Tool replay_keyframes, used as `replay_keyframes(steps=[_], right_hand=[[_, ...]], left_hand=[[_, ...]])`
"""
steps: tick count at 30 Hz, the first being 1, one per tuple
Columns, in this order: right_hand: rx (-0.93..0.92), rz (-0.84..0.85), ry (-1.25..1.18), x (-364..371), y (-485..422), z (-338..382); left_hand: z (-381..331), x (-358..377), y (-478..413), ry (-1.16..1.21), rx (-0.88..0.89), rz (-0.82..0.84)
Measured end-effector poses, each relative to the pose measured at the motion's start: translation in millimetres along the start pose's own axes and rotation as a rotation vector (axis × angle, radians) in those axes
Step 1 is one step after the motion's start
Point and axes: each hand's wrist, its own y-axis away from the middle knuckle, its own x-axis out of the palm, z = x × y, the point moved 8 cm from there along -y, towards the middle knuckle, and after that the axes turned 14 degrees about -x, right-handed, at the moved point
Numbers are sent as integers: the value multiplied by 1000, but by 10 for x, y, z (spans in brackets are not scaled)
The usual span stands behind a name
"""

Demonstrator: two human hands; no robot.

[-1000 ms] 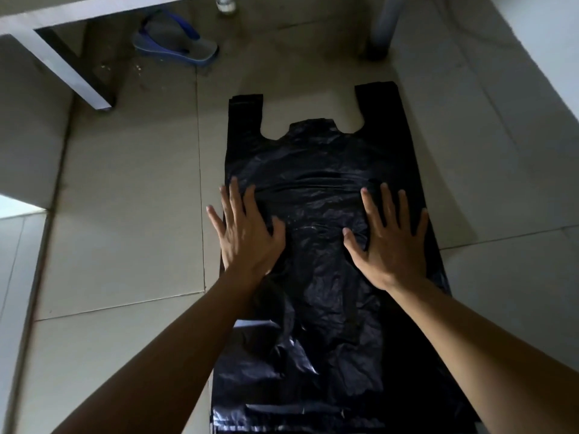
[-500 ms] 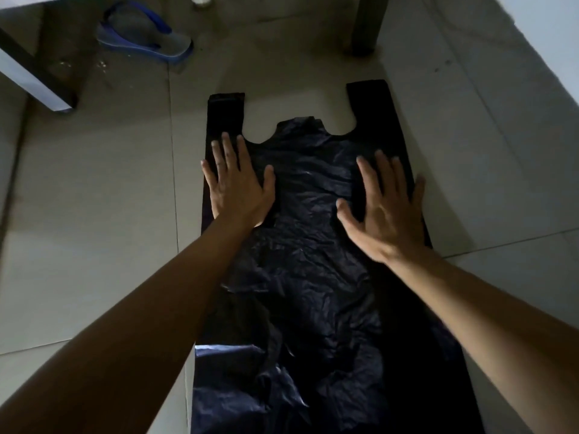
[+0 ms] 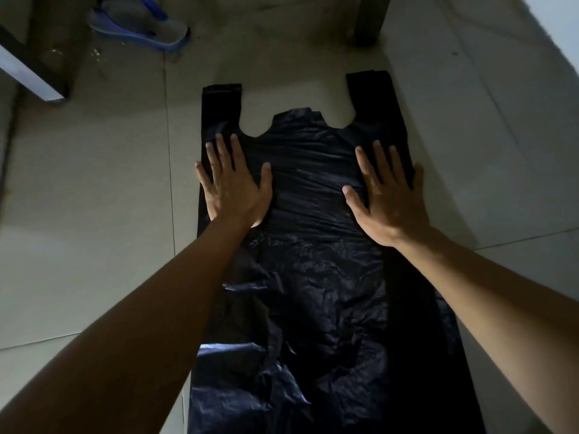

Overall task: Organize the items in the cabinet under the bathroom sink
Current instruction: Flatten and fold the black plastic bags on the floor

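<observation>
Black plastic, thin and crinkled: that's the carrier bag (image 3: 313, 277), laid out flat on the pale floor tiles (image 3: 94, 198) with its two handle loops pointing away from the person. Both palms are down on it. The left hand (image 3: 233, 186) is flat and spread, fingers fanned, pressing the bag's left side just below the left handle loop (image 3: 221, 111), its little finger right at the bag's edge. The right hand (image 3: 390, 195) mirrors it on the other side, also flat and spread, thumb angled inward, set just below the right handle loop (image 3: 371, 95), with the little finger reaching the bag's right edge. Neither hand is gripping anything; the plastic sits under the palms, not between the fingers.

Between the two hands the sheet looks smooth and taut. Nearer the person, under and between the forearms, it's a different story: creased, rumpled, catching a glint of light low on the left side.

Further back, a blue flip-flop (image 3: 141, 25) lies at the top left, well clear of the bag. Beside it a pale slanted bar (image 3: 29, 75) meets the floor, and a dark post (image 3: 369, 20) stands at the top right.
</observation>
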Motion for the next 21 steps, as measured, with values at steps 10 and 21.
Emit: replay_keyframes(steps=[10, 21], right_hand=[[-150, 22, 2, 28, 22, 135], [-168, 51, 14, 24, 185, 275]], left_hand=[[-57, -24, 40, 17, 63, -10], [-111, -117, 102, -24, 31, -52]])
